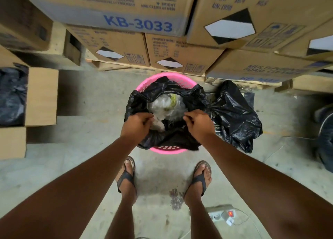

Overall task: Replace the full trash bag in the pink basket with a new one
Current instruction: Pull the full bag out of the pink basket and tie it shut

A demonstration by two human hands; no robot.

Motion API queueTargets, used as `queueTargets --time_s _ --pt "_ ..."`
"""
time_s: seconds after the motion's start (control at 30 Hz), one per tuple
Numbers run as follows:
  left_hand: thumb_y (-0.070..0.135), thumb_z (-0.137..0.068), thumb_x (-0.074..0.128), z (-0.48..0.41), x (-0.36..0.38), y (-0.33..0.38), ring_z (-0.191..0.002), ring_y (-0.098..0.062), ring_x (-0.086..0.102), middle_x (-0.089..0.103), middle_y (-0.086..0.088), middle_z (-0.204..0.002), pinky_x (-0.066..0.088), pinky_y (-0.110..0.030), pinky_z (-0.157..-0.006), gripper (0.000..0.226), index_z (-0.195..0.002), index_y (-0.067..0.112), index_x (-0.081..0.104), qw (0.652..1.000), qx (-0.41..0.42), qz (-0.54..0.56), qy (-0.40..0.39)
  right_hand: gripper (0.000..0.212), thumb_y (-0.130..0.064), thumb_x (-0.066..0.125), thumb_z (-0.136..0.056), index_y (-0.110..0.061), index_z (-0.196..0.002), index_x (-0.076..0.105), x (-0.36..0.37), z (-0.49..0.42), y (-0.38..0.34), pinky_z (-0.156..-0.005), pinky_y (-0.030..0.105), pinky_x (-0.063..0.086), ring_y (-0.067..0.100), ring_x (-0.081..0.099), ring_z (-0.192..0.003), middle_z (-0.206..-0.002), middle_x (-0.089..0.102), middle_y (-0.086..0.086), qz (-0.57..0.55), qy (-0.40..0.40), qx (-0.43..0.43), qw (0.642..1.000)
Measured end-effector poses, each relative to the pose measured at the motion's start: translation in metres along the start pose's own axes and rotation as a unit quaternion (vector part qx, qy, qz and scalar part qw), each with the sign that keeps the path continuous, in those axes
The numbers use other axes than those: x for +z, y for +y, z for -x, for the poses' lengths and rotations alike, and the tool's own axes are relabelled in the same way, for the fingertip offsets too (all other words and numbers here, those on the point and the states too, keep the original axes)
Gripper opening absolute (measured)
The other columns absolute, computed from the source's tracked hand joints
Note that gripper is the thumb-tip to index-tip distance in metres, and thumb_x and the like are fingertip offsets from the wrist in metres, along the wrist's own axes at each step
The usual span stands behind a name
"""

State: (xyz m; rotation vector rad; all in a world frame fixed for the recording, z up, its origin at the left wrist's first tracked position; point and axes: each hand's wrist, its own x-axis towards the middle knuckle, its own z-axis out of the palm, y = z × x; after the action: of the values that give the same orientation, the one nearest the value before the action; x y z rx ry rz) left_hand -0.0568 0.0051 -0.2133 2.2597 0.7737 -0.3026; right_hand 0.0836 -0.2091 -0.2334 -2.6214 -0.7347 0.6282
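Both hands (137, 124) (199, 124) fisted on bag (173, 137) rim

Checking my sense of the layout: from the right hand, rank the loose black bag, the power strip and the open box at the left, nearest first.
From the right hand:
1. Loose black bag, just right of it.
2. Power strip, on the floor near the feet.
3. Open box, far left.

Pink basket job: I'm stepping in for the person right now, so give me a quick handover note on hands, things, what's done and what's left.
Left hand and right hand: each pinches the near edge of the full trash bag.
The bag sits in the pink basket, mouth open, with clear plastic waste showing inside.
Another black bag lies on the floor to the basket's right; whether it is the new one is unclear.
Done: bag edges gathered.
Left: close and lift out the full bag, then line the basket.
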Motion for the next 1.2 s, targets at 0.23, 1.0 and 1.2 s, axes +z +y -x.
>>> queueTargets --time_s 0.23,1.0,1.2 --pt "0.032 -0.086 0.068 -0.008 -0.012 -0.027 -0.118 -0.039 0.055 0.06 -0.019 -0.126 0.048 -0.046 -0.093 0.057 -0.136 0.013 0.05 0.971 -0.225 0.042 0.071 0.056 -0.029 0.058 -0.096 -0.015 -0.148 0.04 -0.014 -0.001 0.02 -0.095 0.041 0.049 0.036 0.05 -0.121 -0.138 0.043 0.019 -0.039 0.068 0.189 0.979" --pt "0.039 -0.083 0.071 0.053 -0.017 0.005 -0.14 -0.039 0.029 0.03 -0.017 -0.155 0.033 -0.058 -0.107 0.088 -0.152 0.015 0.022 0.973 -0.189 0.046 0.126 0.038 -0.022 0.064 -0.092 -0.021 -0.13 0.06 -0.031 0.035 -0.007 -0.111 0.039 0.038 0.029 0.04 -0.134 -0.142 0.043 0.016 -0.133 0.171 0.081 0.973" --pt "0.026 -0.088 0.068 0.049 -0.022 -0.008 -0.084 -0.016 0.065 0.072 -0.005 -0.092 0.049 -0.027 -0.08 0.017 -0.099 0.013 0.072 0.964 -0.149 0.143 0.165 0.038 -0.018 0.065 -0.092 -0.015 -0.13 0.063 -0.035 0.011 0.014 -0.095 0.006 0.042 0.015 0.067 -0.107 -0.118 0.072 0.009 -0.213 0.153 0.121 0.957"
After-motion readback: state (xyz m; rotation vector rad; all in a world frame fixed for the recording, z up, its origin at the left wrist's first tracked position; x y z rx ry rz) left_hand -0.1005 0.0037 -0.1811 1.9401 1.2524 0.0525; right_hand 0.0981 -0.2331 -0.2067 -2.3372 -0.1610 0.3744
